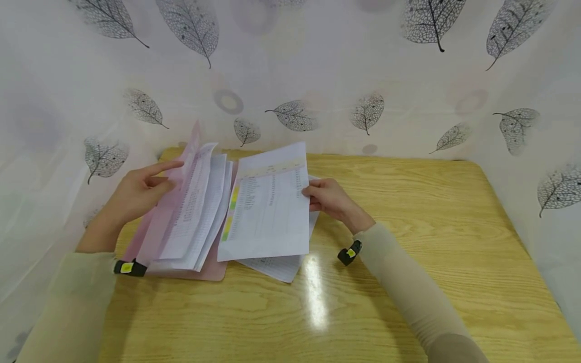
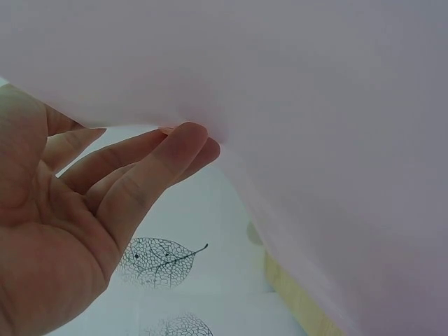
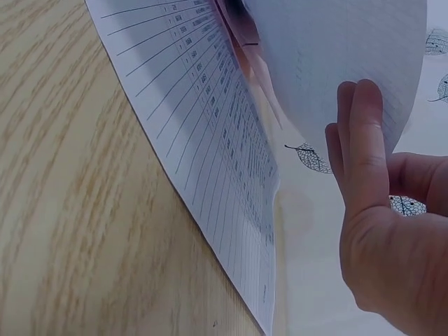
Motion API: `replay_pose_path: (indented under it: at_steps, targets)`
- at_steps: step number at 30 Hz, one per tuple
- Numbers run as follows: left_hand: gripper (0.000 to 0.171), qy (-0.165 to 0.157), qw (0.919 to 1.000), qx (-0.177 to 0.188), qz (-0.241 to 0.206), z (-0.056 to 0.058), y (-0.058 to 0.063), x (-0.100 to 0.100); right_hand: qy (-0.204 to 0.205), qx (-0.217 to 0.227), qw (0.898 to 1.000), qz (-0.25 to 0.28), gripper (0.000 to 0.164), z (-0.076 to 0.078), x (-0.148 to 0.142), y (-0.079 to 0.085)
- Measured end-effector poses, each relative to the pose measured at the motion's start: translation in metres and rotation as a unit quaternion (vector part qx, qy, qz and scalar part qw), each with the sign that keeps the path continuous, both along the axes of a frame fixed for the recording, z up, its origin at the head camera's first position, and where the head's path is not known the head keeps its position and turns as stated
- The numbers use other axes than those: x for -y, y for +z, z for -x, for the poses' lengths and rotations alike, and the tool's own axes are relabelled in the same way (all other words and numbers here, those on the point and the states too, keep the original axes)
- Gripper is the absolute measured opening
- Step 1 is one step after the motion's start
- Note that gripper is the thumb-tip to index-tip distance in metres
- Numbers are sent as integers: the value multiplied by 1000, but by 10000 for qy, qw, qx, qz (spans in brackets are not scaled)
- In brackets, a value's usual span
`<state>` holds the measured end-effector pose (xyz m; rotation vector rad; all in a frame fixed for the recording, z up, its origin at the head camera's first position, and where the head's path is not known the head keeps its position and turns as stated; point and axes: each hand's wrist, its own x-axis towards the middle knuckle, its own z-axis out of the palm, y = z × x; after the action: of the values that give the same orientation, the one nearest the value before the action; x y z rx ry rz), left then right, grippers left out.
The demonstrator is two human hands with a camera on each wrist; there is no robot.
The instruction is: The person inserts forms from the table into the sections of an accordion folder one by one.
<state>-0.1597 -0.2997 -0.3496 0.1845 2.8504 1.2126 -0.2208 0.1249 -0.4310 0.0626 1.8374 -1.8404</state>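
On the left of the table lies a pink folder (image 1: 213,267), spread open with several printed sheets (image 1: 195,201) fanned inside. My left hand (image 1: 142,194) pinches the edge of its raised pink cover (image 2: 315,140) between thumb and fingers. My right hand (image 1: 333,199) grips the right edge of a printed sheet (image 1: 272,212) with a table and yellow and green marks down its left side. In the right wrist view, the fingers lie along the back of that sheet (image 3: 336,56). Beneath it, another lined sheet (image 3: 203,140) rests on the table, partly hidden.
The wooden table (image 1: 408,212) extends to the right and toward the front. A pale curtain (image 1: 317,75) with leaf prints hangs along the back and both sides. Each wrist wears a black band, such as the right band (image 1: 349,253).
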Motion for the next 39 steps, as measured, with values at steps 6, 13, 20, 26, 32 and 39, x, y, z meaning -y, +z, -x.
replay_pose_path:
  at_steps: [6,13,20,26,32,39]
  targets:
    - [47,-30,10000,-34,-50,1,-1,0,-78,-71,9999,-68,42,0,0,1]
    - [47,-54,9999,-96,-92,2,-2,2,58,-78,9995,-311,42,0,-5,3]
    - [47,-92,9998,-90,-129,3,-2,2,57,5,9998,-171,41,0,-2,1]
    - [47,-100,9997,-94,-179,2,-2,1,-149,160,9996,196,42,-1,3,0]
    - [47,-81,9999,-94,-116,2,-1,0,-349,151,9991,169,42,-2,10,-2]
    - [46,-75,9998,-99,-150,3,-1,0,-137,45,9999,-78,41,-4,9,4]
